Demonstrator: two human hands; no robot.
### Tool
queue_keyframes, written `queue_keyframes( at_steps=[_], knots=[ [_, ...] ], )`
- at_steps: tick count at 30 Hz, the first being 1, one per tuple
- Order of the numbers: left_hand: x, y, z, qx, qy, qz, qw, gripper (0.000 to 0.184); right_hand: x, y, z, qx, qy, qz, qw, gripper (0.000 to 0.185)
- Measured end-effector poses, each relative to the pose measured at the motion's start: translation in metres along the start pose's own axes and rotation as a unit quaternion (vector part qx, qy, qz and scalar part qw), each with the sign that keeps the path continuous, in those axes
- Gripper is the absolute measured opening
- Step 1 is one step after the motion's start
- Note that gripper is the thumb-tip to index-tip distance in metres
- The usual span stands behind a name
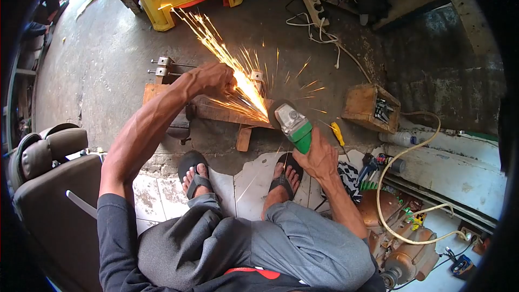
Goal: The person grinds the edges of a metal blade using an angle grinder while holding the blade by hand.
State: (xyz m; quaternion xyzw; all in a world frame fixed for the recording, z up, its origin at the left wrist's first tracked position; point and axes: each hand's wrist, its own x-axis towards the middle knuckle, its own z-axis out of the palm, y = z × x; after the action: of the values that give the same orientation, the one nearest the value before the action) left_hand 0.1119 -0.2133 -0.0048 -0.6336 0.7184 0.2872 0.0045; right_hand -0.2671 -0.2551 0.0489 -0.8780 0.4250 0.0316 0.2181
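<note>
My right hand [320, 157] is wrapped around the green body of an angle grinder [294, 124]. Its dark disc [275, 112] points to the left, and bright sparks [230, 59] stream from it up and to the left. Past my forearm, my left hand [216, 79] is closed close beside the sparks. Whatever it grips is hidden by the glare and by the hand itself. Beneath the sparks lies a wooden board [216, 111] on the floor, with metal clamp blocks [164, 66] at its far left end.
A yellow plastic stool [154, 0] stands ahead, in the sparks' path. A power strip [313, 5] with a white cable lies ahead right. To the right are a wooden box [373, 108] of metal pieces, a yellow-handled screwdriver [338, 133], a hose [383, 184] and a motor [411, 251].
</note>
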Motion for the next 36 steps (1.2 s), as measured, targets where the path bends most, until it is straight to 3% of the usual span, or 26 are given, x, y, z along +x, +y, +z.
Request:
queue_keyframes(
  at_steps=[2, 3, 4, 10, 14, 16, 17, 20, 22, 24, 25, 28, 30, 32, 33, 34, 36],
  knots=[
    [0.003, 0.003, -0.004, 0.064, -0.093, -0.04, 0.993, 0.022, -0.002, 0.001, 0.004, 0.015, 0.045, -0.034, 0.998, 0.066],
    [-0.008, 0.006, -0.004, -0.027, 0.0, 0.024, 0.999, 0.018, -0.003, 0.001, 0.005, 0.015, 0.042, -0.033, 0.998, 0.066],
    [-0.006, 0.0, 0.001, -0.009, 0.022, 0.043, 0.999, 0.018, -0.003, 0.001, 0.006, 0.01, 0.033, -0.017, 0.999, 0.068],
    [-0.01, 0.016, -0.01, -0.021, -0.035, -0.021, 0.999, 0.019, -0.004, 0.001, 0.005, 0.004, 0.034, -0.01, 0.999, 0.068],
    [-0.006, 0.007, -0.004, -0.031, 0.04, 0.038, 0.998, 0.016, -0.003, 0.0, 0.002, 0.011, 0.02, -0.01, 1.0, 0.067],
    [-0.002, 0.021, -0.018, 0.035, -0.098, -0.051, 0.993, 0.018, -0.002, -0.001, 0.003, 0.01, 0.023, -0.005, 1.0, 0.067],
    [-0.004, 0.019, -0.012, 0.033, -0.1, -0.051, 0.993, 0.018, -0.003, -0.001, 0.004, 0.008, 0.024, -0.002, 1.0, 0.068],
    [-0.007, 0.005, 0.005, -0.003, 0.035, 0.039, 0.999, 0.016, -0.002, 0.003, 0.007, 0.003, 0.031, -0.008, 0.999, 0.068],
    [-0.007, 0.015, -0.008, -0.008, 0.019, 0.017, 1.0, 0.018, -0.001, 0.003, 0.007, 0.003, 0.034, -0.018, 0.999, 0.069],
    [-0.004, 0.016, -0.011, -0.001, -0.059, -0.004, 0.998, 0.017, -0.003, 0.003, 0.006, 0.001, 0.032, -0.027, 0.999, 0.07],
    [-0.006, 0.012, 0.0, -0.046, 0.029, 0.05, 0.997, 0.013, -0.003, 0.0, 0.004, 0.003, 0.031, -0.019, 0.999, 0.071],
    [-0.003, 0.015, -0.004, 0.002, -0.03, 0.003, 1.0, 0.012, -0.001, 0.002, 0.005, 0.006, 0.04, -0.039, 0.998, 0.072],
    [-0.005, 0.017, -0.007, -0.023, -0.013, 0.016, 1.0, 0.013, -0.001, 0.001, 0.004, 0.003, 0.043, -0.061, 0.997, 0.072],
    [-0.006, 0.022, -0.009, -0.007, -0.022, 0.015, 1.0, 0.013, -0.002, -0.007, 0.001, -0.009, 0.013, 0.002, 1.0, 0.072],
    [-0.01, 0.022, -0.005, -0.072, 0.05, 0.065, 0.994, 0.014, -0.002, -0.006, 0.002, -0.009, 0.013, 0.0, 1.0, 0.072],
    [-0.008, 0.022, -0.007, -0.07, 0.051, 0.064, 0.994, 0.014, -0.002, -0.005, 0.003, -0.001, 0.018, -0.009, 1.0, 0.071],
    [-0.002, 0.026, -0.014, 0.0, -0.08, -0.042, 0.996, 0.015, 0.0, -0.005, 0.002, 0.006, 0.027, -0.018, 0.999, 0.071]
  ],
)
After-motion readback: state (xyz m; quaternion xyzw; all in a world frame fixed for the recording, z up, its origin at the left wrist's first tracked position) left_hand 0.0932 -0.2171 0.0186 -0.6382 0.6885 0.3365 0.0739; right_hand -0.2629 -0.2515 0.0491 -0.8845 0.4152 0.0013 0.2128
